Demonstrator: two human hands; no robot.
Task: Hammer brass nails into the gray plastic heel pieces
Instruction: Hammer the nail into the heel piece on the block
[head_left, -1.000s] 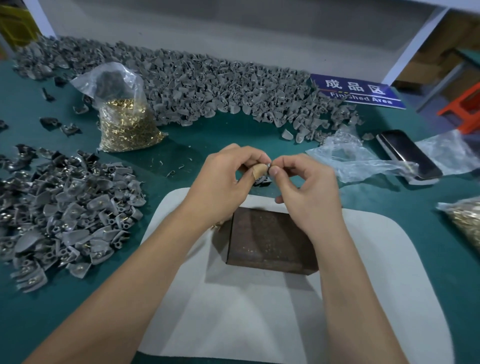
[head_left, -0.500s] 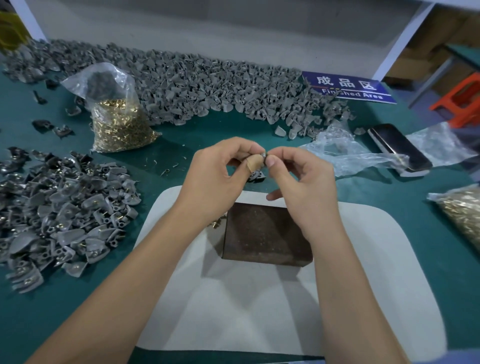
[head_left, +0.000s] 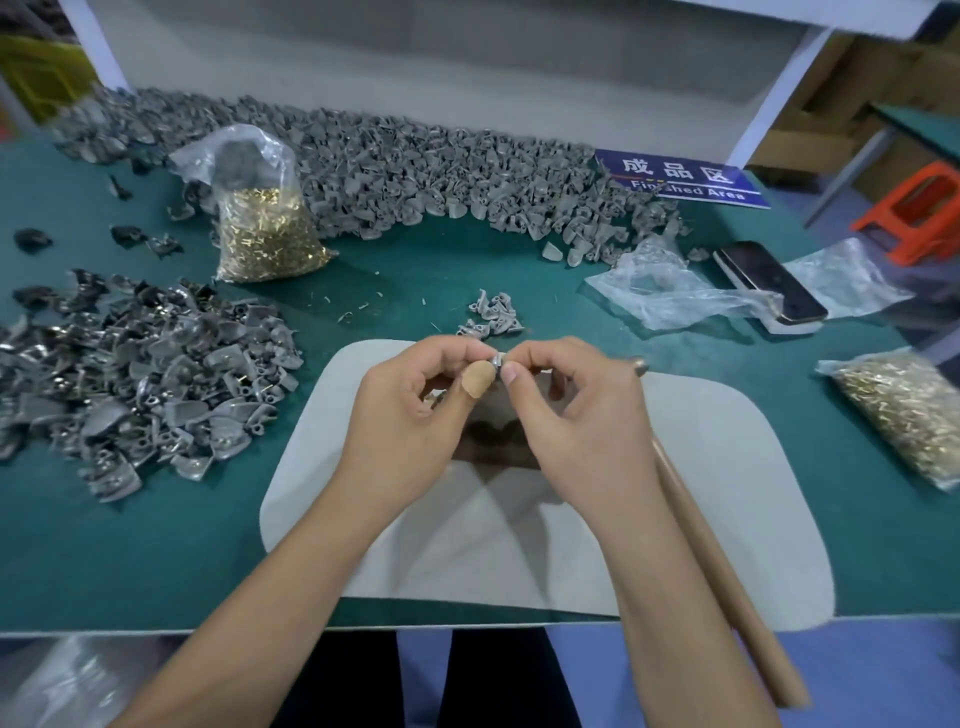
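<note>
Workbench, green mat (head_left: 467, 270), seen from above: left hand (head_left: 415, 410) and right hand (head_left: 582, 415) raised together over a pale pad (head_left: 727, 493), thumbs and forefingers of both pinching one small gray heel piece (head_left: 497, 359) between them, remaining fingers curled; whether a nail is already set in the piece cannot be told; a tan plaster (head_left: 479, 379) wraps the left thumb tip. Beneath the hands, a dark block (head_left: 493, 447) lies on the pad, mostly hidden. A hammer with a long brown wooden handle (head_left: 727, 571) lies along the right side of the pad, its metal head (head_left: 639, 366) just beyond the right hand's knuckles. Left of the pad, a loose heap of gray heel pieces (head_left: 156, 384); along the far edge of the mat, a long bank of further heel pieces (head_left: 415, 171); a small cluster of heel pieces (head_left: 493, 314) just beyond the hands. Clear bag of brass nails (head_left: 265, 234) standing at the far left, near the long bank; second bag of brass nails (head_left: 904, 415) lying flat at the right edge. Crumpled clear plastic (head_left: 670, 291) beside a dark phone (head_left: 769, 280) at the far right. Blue sign (head_left: 680, 179) reading "Finished Area" behind the bank; orange stool (head_left: 914, 213) off the bench
</note>
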